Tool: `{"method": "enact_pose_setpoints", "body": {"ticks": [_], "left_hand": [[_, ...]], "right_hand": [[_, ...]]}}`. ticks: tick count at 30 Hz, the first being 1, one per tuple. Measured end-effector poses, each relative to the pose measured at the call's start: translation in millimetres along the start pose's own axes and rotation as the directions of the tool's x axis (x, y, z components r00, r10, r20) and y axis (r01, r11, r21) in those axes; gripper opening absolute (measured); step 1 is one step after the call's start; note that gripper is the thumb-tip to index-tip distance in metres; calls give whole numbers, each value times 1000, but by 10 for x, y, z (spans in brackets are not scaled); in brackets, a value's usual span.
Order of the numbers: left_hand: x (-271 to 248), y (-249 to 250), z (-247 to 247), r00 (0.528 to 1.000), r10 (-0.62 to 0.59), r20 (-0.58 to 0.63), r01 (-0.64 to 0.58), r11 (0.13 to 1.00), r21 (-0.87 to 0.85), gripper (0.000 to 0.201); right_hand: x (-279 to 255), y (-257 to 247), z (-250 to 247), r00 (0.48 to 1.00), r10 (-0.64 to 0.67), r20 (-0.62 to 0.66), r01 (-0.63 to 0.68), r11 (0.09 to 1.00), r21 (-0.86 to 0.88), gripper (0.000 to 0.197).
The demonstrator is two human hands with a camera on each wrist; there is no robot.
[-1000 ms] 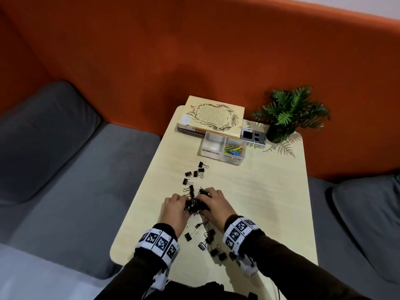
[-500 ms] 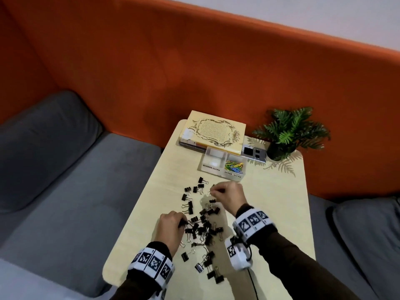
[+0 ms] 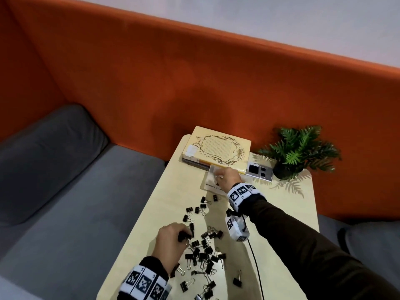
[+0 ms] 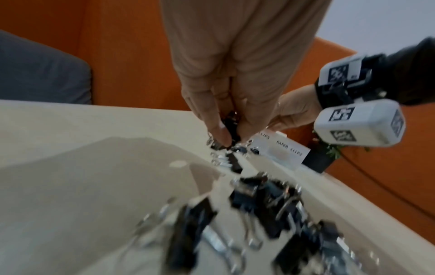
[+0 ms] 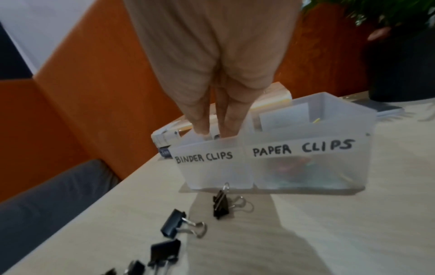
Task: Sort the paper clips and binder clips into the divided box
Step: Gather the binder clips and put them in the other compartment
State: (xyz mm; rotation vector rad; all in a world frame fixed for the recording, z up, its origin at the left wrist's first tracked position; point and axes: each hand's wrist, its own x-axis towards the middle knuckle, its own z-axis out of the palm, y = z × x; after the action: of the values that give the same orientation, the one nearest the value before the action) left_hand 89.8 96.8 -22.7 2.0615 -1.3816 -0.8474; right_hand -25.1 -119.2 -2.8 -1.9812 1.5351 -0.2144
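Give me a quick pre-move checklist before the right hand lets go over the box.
1. Right hand over the compartment labelled BINDER CLIPS: ok, fingertips dip into it.
2. Clip actually in the right hand: cannot tell, hidden by the fingers.
3. Paper clips only in the PAPER CLIPS side: ok, colours show through that wall.
4. Divided box flat on the table: ok.
5. Left hand has its next binder clip: ok, pinched.
6. Binder clips all sorted: not ok, many loose.
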Motion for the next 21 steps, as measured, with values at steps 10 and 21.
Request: {"method": "enact_pose_setpoints", "body": {"ticks": [10,21], "left_hand": [[1393,1183,-129,995,92,-44,-97,985,-144,17],[1544,893,16,984,-34,176,-60,863,502,18]], "right_hand": [[-1063,490,153,985,-69,-159,100,976,194,20],[-967,472,356,973,-187,135,197,979,-60,41]]}}
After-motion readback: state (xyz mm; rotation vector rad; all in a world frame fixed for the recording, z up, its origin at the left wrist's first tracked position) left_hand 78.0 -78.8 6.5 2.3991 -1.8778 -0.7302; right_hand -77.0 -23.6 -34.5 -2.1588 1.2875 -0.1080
